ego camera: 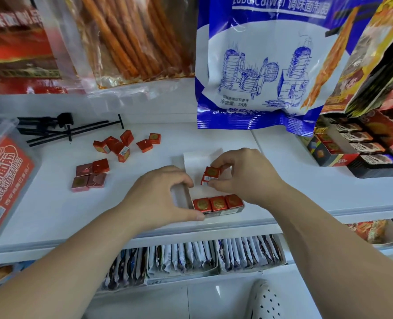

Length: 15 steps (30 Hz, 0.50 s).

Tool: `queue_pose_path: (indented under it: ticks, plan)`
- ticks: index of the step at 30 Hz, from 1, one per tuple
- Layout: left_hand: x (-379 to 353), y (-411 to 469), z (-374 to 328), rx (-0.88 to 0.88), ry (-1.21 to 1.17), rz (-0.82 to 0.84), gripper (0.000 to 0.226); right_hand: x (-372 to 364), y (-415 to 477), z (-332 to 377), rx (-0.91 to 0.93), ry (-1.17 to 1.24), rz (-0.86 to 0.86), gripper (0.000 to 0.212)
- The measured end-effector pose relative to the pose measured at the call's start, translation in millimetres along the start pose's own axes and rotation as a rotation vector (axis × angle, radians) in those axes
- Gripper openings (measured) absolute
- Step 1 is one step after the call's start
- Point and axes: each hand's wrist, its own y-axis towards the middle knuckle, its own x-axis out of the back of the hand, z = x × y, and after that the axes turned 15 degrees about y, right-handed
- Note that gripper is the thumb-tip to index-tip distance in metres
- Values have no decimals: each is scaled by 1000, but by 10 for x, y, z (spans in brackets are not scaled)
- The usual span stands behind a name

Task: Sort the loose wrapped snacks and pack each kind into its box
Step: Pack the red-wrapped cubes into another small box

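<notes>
A white shop shelf [306,196] runs across the view, evenly lit. Under it a lower shelf [184,280] stands over a glossy white tiled floor [145,302]

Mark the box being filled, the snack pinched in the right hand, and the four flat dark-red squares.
box [225,211]: head view, front wall.
snack [211,172]: head view, gold-printed top face.
dark-red squares [96,180]: head view, near right square.

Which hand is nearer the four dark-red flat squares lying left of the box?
Left. The left hand grips the left end of the box, just right of the squares; the right hand pinches red cubes farther right, over the box.
</notes>
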Motion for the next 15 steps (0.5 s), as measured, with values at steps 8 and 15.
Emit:
queue_pose_path:
  ticks: [8,15]
  plan:
    - [-14,-30,21,-19,-37,21,73,-136,83,12,16,-11,225,31]
    - [-5,-46,15,-2,-23,44,83,-77,88,-45,-16,82,310,27]
